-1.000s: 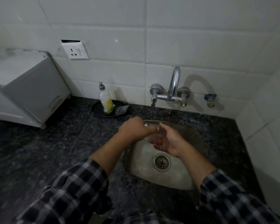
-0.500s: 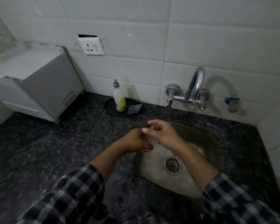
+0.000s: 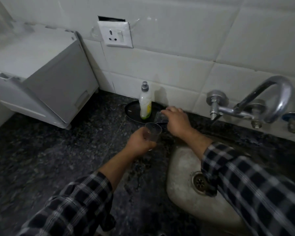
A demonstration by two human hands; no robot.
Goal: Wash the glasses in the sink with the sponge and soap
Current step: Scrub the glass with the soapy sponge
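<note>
clear glass upright above the counter, soap bottle and grey sponge on a dark tray.

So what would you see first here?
The left hand holds a clear glass over the dark counter, left of the sink. Just behind, the right hand touches the sponge beside the soap bottle on a black tray.

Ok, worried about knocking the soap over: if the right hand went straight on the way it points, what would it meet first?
The sponge, on the black dish: the right hand seems to touch it. The soap bottle stands just beyond, to the left, though depth is unclear.
</note>
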